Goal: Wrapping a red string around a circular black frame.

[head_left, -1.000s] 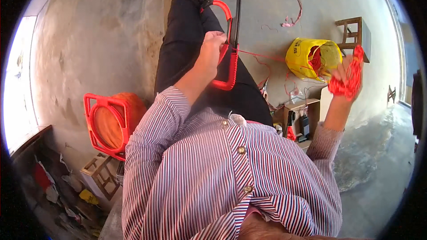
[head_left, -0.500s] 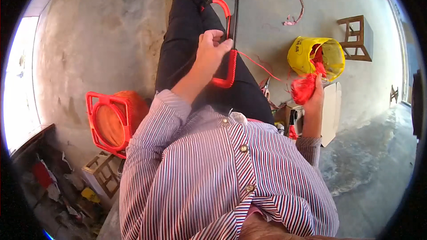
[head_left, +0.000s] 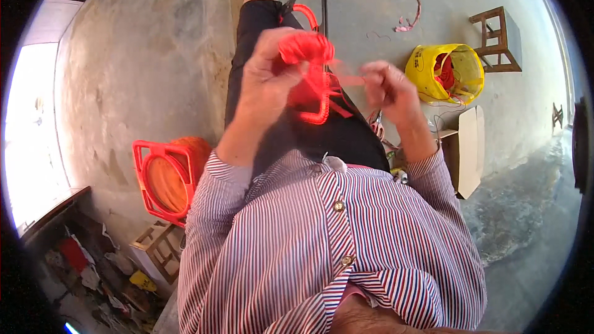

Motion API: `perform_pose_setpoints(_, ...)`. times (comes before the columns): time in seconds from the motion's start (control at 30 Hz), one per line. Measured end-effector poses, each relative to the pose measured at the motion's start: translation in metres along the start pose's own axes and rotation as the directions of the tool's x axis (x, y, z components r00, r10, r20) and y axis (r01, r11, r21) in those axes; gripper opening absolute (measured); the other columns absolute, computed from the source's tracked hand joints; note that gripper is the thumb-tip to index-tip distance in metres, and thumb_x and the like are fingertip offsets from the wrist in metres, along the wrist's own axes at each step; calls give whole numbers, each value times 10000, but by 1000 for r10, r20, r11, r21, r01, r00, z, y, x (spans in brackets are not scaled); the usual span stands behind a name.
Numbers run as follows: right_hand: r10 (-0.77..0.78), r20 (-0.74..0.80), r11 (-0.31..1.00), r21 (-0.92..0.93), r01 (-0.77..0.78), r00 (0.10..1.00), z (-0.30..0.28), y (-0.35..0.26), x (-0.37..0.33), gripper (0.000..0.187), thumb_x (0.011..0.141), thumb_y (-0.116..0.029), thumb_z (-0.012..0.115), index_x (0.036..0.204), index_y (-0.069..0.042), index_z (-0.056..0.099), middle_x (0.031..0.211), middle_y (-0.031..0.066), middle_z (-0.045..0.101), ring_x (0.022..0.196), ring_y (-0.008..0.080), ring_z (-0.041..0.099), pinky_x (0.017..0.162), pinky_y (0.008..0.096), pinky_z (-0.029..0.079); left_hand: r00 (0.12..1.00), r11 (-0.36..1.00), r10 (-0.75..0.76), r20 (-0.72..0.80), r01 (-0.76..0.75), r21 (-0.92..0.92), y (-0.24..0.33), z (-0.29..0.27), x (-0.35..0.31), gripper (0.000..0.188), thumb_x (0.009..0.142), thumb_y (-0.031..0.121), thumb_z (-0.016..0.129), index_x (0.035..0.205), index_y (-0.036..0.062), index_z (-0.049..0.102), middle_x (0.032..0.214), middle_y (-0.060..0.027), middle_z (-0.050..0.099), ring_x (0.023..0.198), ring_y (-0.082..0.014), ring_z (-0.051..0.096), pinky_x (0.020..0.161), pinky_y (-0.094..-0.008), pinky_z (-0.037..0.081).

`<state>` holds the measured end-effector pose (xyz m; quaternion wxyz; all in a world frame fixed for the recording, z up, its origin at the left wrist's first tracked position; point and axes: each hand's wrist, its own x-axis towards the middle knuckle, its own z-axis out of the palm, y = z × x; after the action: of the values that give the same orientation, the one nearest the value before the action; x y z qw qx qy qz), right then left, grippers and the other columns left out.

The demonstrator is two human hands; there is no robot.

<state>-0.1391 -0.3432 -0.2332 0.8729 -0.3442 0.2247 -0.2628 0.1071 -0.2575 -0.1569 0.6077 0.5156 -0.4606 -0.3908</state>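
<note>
Head view: one frame (head_left: pixel 324 9), dark tubing with a red winding (head_left: pixel 323 110) along part of it, lying over the black-trousered legs (head_left: pixel 349 136), presumably so that the lap bears its weight and both hands are free for cord; one red cord bundle (head_left: pixel 308 47), gathered compactly, likely to keep its loops from tangling, grasped in the left hand (head_left: pixel 263 77), thumb beneath; one red strand (head_left: pixel 348 80), blurred, running from beside the frame toward the right hand (head_left: pixel 396 89), whose fingers are curled at its end, though whether they pinch it cannot be told; one yellow bucket (head_left: pixel 422 77), tipped with its mouth in view, red material (head_left: pixel 443 73) inside, probably set there for easy reach; one open cardboard box (head_left: pixel 473 151), just below the bucket in view; one round-centred red-edged piece (head_left: pixel 167 180), well apart at the left; position of the working pieces: bundle at the left hand's fingertips, in front of the frame and covering part of it; frame between the hands, nearer the left; right hand apart from the bundle, on the bucket's side.
</note>
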Motion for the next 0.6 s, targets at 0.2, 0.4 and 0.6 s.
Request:
perform_pose_setpoints(0.2, 24, -95, 608, -789, -90, 995, -2, 8, 52, 254, 823, -139, 676, 1043, -12, 660, 866, 8, 595, 673, 100, 492, 616, 242, 409, 838, 297, -323, 439, -351, 888, -17, -22, 0, 351, 671, 22, 632, 1002, 126, 688, 904, -99, 559, 865, -309, 591, 755, -411, 480)
perform_pose_setpoints(0.4, 214, 43, 430, -901, -55, 976, 18, 4, 65, 419, 740, -290, 751, 1045, -16, 668, 1038, 148, 649, 995, 262, 607, 895, 330, 447, 892, 665, -401, 210, 125, 736, -53, 1, 0, 264, 689, 100, 678, 920, 8, 589, 938, -186, 620, 907, -366, 601, 771, -417, 487)
perform_pose_setpoints(0.6, 50, 123, 135, -984, 115, 991, 0, 11, 61, 428, 694, -305, 750, 1003, -25, 653, 1057, 130, 614, 1015, 237, 592, 835, 327, 467, 952, 592, -153, 264, -125, 796, -66, 7, -1, 222, 717, 62, 656, 916, 11, 574, 954, -158, 589, 910, -307, 598, 805, -351, 483)
